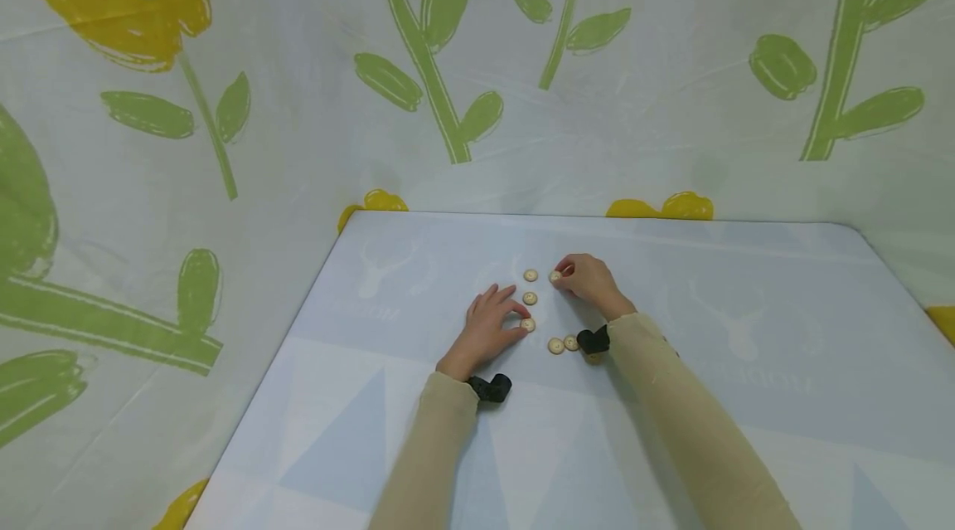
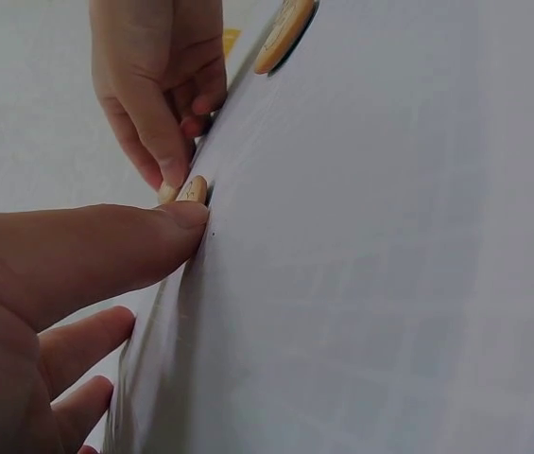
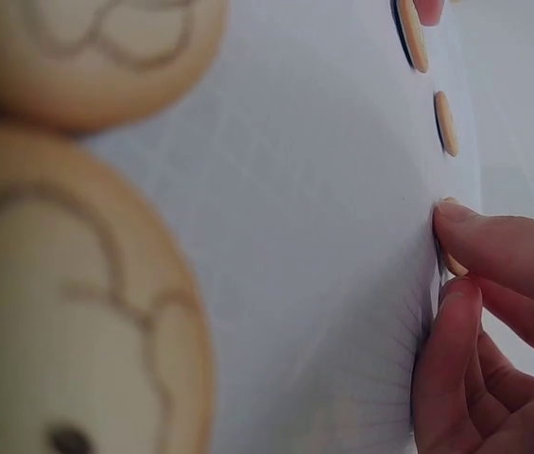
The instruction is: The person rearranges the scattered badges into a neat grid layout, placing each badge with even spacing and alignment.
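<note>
Small round wooden discs with dark line drawings lie on the table. My left hand [image 1: 488, 329] pinches the nearest disc [image 1: 528, 325] of a short column between thumb and index finger, its other fingers spread out. Above it in that column lie a middle disc [image 1: 530, 299] and a far disc [image 1: 530, 274]. To the right of the far disc, my right hand [image 1: 589, 279] pinches another disc [image 1: 555, 276] at the table surface. The left wrist view shows the left thumb [image 2: 106, 251] against its disc's edge. In the right wrist view the right fingers partly cover their disc [image 3: 455, 264].
Nearer me lie a loose disc [image 1: 555, 346], a second one [image 1: 571, 342] beside it, and a third [image 1: 593, 358] partly hidden under the right wrist's black camera [image 1: 593, 340]. The pale patterned table [image 1: 336, 397] meets a flower-printed curtain [image 1: 298, 99] at the back and left.
</note>
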A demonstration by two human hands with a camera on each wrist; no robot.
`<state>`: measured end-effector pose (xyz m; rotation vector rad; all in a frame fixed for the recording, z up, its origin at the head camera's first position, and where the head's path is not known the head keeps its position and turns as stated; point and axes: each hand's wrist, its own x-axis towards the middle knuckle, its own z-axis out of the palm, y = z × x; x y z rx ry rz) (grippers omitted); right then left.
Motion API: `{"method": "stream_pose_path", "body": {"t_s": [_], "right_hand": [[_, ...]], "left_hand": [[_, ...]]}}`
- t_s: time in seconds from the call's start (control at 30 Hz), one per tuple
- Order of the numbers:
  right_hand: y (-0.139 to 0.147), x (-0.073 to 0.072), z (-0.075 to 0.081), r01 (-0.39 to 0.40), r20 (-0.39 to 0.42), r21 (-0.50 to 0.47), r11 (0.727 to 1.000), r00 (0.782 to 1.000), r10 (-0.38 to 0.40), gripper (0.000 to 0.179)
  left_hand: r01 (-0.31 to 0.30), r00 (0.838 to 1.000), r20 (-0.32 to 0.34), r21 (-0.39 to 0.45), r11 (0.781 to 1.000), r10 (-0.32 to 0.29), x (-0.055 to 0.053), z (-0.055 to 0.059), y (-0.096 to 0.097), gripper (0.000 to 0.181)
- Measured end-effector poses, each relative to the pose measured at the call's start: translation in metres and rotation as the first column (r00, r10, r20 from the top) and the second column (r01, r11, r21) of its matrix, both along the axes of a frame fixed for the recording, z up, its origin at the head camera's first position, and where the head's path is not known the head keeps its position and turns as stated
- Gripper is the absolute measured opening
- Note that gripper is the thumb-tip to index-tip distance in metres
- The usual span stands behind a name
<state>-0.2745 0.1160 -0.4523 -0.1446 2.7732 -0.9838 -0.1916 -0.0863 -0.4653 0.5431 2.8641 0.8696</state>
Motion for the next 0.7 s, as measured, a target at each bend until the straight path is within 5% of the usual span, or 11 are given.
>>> {"method": "stream_pose_path", "body": {"t_s": [0.7], "right_hand": [[0.0025,0.0001,-0.0005,0.002,-0.002,0.021,1.000,1.000,-0.002,0.023]], "left_hand": [[-0.002,1.000,0.000,0.008,1.000,0.002,-0.0012,-0.0005,-0.0002,0.016]]}}
